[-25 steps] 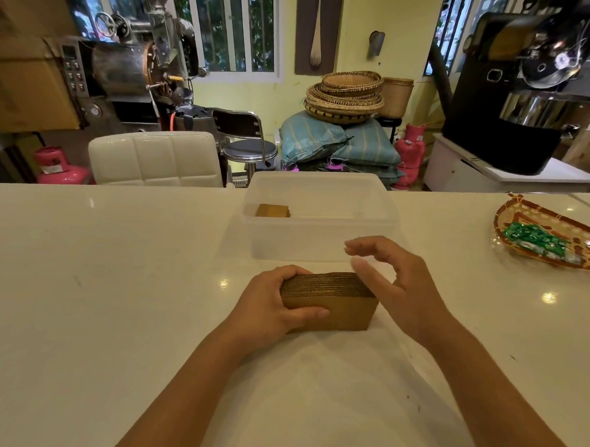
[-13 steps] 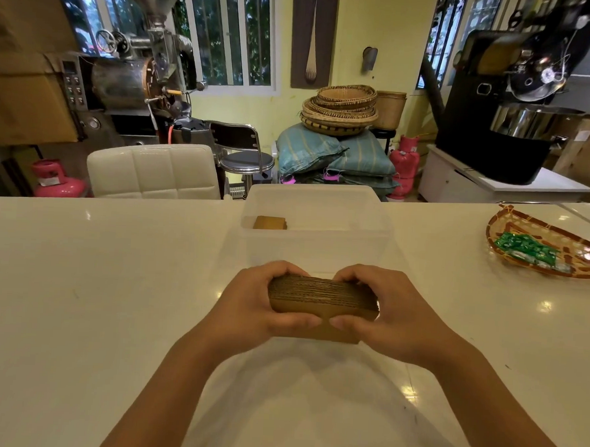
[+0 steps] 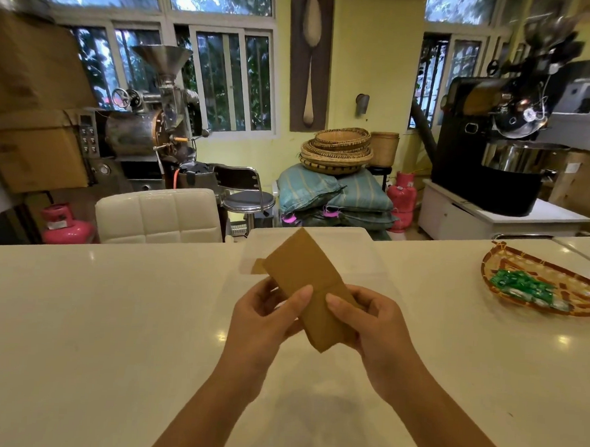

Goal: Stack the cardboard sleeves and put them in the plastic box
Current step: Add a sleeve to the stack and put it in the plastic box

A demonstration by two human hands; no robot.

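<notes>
Head view: both hands (image 3: 319,322) clamp sleeve stack (image 3: 306,283) above white counter (image 3: 94,315); roasters behind.

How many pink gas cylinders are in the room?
2: one cylinder on the floor at far left, another right of the blue sacks. More may be hidden behind the counter.

A glossy white counter (image 3: 111,316) carries a clear plastic box (image 3: 363,257) at its far edge and a woven basket (image 3: 510,268) on the right.
</notes>
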